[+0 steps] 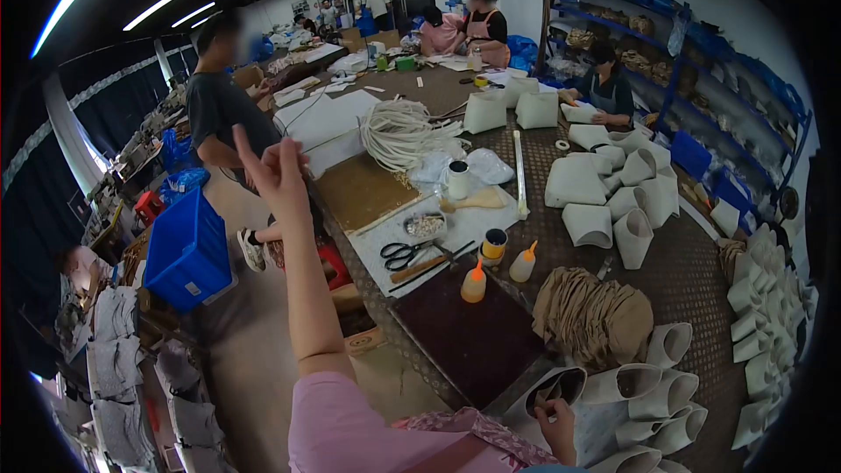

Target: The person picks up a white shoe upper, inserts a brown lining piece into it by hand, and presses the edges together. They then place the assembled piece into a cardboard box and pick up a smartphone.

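My left hand (276,171) is raised at the end of an outstretched arm, its index finger pointing up and other fingers partly bent, holding nothing. At the lower right, my right hand (556,425) pinches a small brown piece (545,398) at the opening of a white, dark-lined pouch-like shape (565,383). Beside it stand more white hollow shapes (622,383). A stack of brown sheets (591,315) lies just beyond, and a dark red board (469,337) is to the left.
Two glue bottles (473,283), an open can (493,247) and black scissors (405,254) lie ahead. A blue crate (188,250) stands on the floor at left. One person (228,105) stands near the table's left edge; another person (604,92) sits across.
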A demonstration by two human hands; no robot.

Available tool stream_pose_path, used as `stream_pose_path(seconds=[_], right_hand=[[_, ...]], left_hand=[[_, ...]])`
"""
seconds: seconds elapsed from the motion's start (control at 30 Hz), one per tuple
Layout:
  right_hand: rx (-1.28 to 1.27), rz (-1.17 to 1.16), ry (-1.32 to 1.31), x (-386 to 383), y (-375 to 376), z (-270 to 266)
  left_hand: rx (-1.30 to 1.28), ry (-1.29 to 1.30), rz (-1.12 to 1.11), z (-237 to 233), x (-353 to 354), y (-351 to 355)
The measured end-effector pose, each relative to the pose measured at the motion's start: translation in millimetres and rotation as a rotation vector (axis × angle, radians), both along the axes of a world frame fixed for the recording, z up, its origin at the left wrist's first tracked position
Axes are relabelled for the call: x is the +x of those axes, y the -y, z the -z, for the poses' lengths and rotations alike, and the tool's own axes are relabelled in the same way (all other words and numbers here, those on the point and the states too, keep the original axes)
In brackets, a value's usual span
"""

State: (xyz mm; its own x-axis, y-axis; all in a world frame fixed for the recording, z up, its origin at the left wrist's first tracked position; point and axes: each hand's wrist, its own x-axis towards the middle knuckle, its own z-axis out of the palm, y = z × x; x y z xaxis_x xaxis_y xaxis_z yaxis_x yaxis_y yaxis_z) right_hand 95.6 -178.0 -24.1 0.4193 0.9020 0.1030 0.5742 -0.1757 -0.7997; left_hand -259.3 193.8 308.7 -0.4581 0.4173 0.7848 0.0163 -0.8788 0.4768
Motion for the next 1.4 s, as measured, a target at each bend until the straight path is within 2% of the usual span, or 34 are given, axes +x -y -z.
stream_pose_path(seconds=[0.07, 0.1, 0.13, 0.17, 0.23, 0.27, 0.33, 0.4, 0.47, 0.5, 0.53, 0.63, 0.73, 0.83, 0.93, 0.97, 1.07, 1.17, 1.23, 1.3, 1.33, 1.37, 1.4], right_hand=[[0.004, 0.006, -0.011, 2.8, 4.7, 7.5], [0.003, 0.005, -0.012, 3.3, 4.9, 7.5], [-0.003, 0.006, -0.012, 3.7, 6.9, 7.0], [-0.011, 0.007, -0.012, 4.0, 9.9, 6.2], [0.027, 0.008, -0.018, 1.9, 14.0, 4.5], [0.049, 0.004, -0.022, 0.6, 14.6, 4.2], [0.069, -0.006, -0.013, 0.5, 16.5, 7.1], [0.079, -0.01, 0.0, 1.5, 18.8, 9.4], [0.084, -0.005, 0.014, 2.0, 20.8, 12.7], [0.086, 0.0, 0.011, 2.9, 21.7, 14.8], [0.086, 0.004, 0.006, 4.3, 23.8, 17.3], [0.084, 0.01, -0.046, 4.2, 27.8, 18.1], [0.115, -0.026, -0.026, 1.6, 26.9, 6.8], [0.065, 0.003, -0.074, 1.7, 24.6, 1.0], [-0.109, 0.082, -0.034, -2.3, 13.1, 2.0], [-0.18, 0.118, 0.007, -2.5, 8.6, 3.2], [-0.09, -0.023, 0.079, 3.2, 3.3, 19.6], [-0.143, -0.087, 0.04, 0.8, 9.6, 5.8], [-0.14, -0.174, 0.148, 0.3, 14.2, 3.3], [-0.149, -0.214, 0.176, -0.8, 16.6, -5.7], [-0.145, -0.2, 0.2, 2.8, 17.5, 10.8], [-0.17, -0.173, 0.175, 4.9, 18.2, 6.0], [-0.077, -0.112, 0.14, 4.1, 23.7, 18.1]], left_hand=[[-0.145, -0.196, 0.242, 29.0, 29.5, 9.1], [-0.212, -0.307, 0.483, 55.3, 49.1, 10.8], [-0.394, -0.494, 0.649, 73.5, 72.8, 28.4], [-0.63, -0.635, 0.929, 101.9, 101.4, 40.6], [-0.644, -1.076, 1.169, 149.6, 156.8, 78.9], [-0.54, -1.109, 1.385, 209.1, 188.1, 87.8], [-0.471, -1.371, 1.556, 253.1, 222.8, 130.8], [-0.403, -1.502, 1.681, 294.3, 246.4, 166.9], [-0.251, -1.493, 1.614, 329.0, 253.4, 197.0], [-0.178, -1.487, 1.577, 331.4, 254.9, 203.9], [-0.293, -1.522, 1.57, 333.6, 256.8, 208.8], [-0.096, -1.558, 1.529, 360.3, 266.5, 208.9], [0.123, -1.776, 1.394, 345.1, 272.8, 208.1], [0.133, -1.633, 1.485, 350.0, 281.9, 204.8], [0.265, -1.735, 1.486, 369.8, 301.8, 199.1], [0.341, -1.758, 1.437, 362.6, 302.3, 197.6], [0.344, -1.947, 1.381, 379.7, 313.9, 192.8], [0.445, -2.079, 1.32, 353.1, 309.3, 193.3], [0.417, -2.012, 1.374, 364.9, 304.7, 190.9], [0.331, -1.897, 1.476, 339.2, 287.1, 184.3], [0.406, -1.878, 1.423, 346.3, 284.5, 181.8], [0.358, -1.93, 1.415, 359.5, 288.3, 180.6], [0.47, -2.016, 1.34, 361.9, 288.3, 181.8]])
